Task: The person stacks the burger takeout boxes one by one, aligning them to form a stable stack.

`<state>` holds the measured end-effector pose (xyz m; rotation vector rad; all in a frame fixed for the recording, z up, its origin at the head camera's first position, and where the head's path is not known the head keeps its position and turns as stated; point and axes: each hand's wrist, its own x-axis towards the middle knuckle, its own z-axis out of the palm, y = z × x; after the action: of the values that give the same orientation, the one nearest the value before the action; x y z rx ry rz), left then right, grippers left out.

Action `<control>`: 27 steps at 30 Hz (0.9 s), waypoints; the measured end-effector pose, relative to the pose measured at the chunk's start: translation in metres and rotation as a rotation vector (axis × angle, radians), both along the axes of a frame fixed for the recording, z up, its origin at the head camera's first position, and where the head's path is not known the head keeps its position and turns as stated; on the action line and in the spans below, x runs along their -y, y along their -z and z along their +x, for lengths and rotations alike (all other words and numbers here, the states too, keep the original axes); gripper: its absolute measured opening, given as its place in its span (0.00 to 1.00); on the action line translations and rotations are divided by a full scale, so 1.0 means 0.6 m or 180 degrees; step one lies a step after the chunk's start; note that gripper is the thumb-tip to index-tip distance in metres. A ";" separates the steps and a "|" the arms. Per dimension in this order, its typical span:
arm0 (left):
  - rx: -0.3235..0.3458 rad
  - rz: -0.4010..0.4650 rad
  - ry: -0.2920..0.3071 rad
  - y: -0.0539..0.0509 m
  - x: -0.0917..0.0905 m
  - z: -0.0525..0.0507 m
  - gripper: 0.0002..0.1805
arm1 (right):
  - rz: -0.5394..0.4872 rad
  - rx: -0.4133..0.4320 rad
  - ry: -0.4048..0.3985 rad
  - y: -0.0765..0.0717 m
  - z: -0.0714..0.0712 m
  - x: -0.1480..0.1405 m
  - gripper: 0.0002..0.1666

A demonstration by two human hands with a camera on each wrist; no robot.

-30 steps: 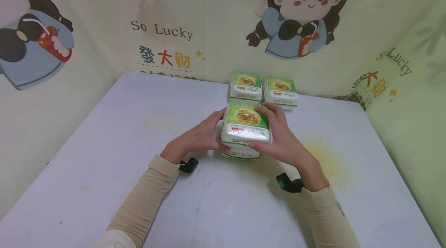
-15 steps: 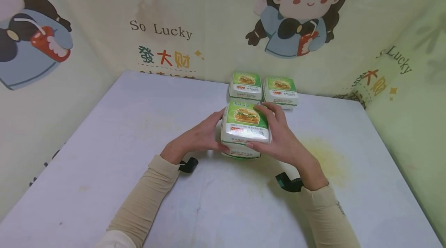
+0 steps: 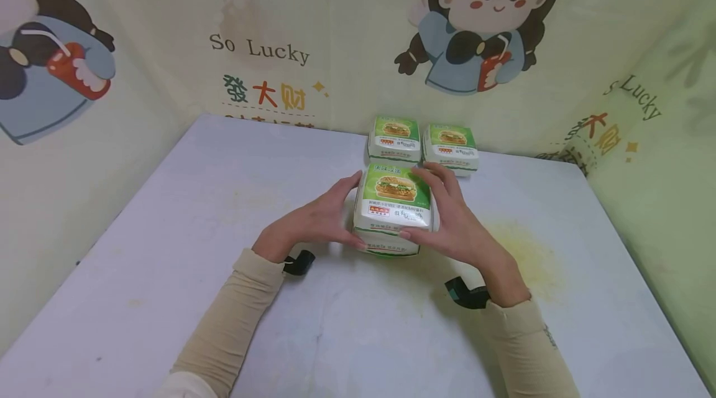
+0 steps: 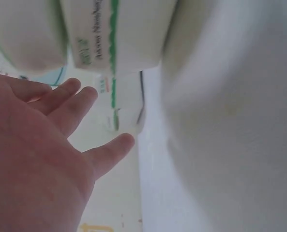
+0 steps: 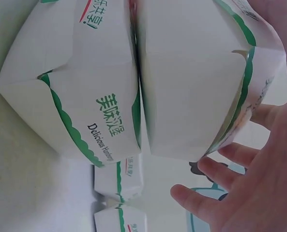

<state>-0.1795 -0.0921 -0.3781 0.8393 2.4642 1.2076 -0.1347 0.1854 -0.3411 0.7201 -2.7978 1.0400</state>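
Two white-and-green burger boxes stand stacked, the upper burger box (image 3: 394, 196) resting on the lower burger box (image 3: 391, 245). At the stack's left side is my left hand (image 3: 319, 217), its thumb by the front left corner. In the left wrist view the left hand's fingers (image 4: 73, 108) are spread, with a gap to the boxes. My right hand (image 3: 461, 227) holds the upper box's right side, thumb at the front and fingers at the rear corner. The right wrist view shows the upper box (image 5: 196, 77) beside the right hand (image 5: 264, 169) and the lower box (image 5: 92, 96).
Directly behind the stack, a burger box (image 3: 394, 140) stands near the back edge of the white table (image 3: 252, 161). Another burger box (image 3: 450, 148) is to its right. Printed cloth (image 3: 358, 31) hangs behind and at both sides.
My left hand has drawn slightly left, away from the stack. My right hand has shifted very slightly right. The boxes show no clear movement.
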 end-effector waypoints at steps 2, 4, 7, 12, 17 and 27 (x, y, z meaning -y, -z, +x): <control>0.0025 -0.0029 -0.0042 -0.008 0.005 0.003 0.76 | -0.0009 0.0012 -0.0019 -0.002 -0.001 -0.002 0.59; 0.0022 0.0036 -0.0054 -0.016 0.009 0.006 0.76 | -0.0036 0.0046 -0.0035 -0.003 -0.001 -0.003 0.59; 0.0014 0.0196 -0.0033 -0.024 0.013 0.007 0.75 | -0.0042 0.0083 -0.0038 -0.005 -0.002 -0.005 0.58; -0.0098 0.0339 -0.0016 -0.030 0.010 0.008 0.73 | -0.0060 0.0130 -0.0055 -0.006 -0.003 -0.006 0.58; -0.0273 0.0520 0.0017 -0.031 0.002 0.008 0.70 | -0.0086 0.0152 -0.0110 -0.009 -0.006 -0.011 0.58; -0.0340 0.0564 0.0038 -0.030 -0.004 0.014 0.67 | -0.0456 -0.0125 -0.0132 -0.015 -0.032 -0.058 0.46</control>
<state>-0.1711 -0.0899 -0.3601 0.9876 2.4572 1.4285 -0.1540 0.2205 -0.3321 0.7752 -2.6532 1.2050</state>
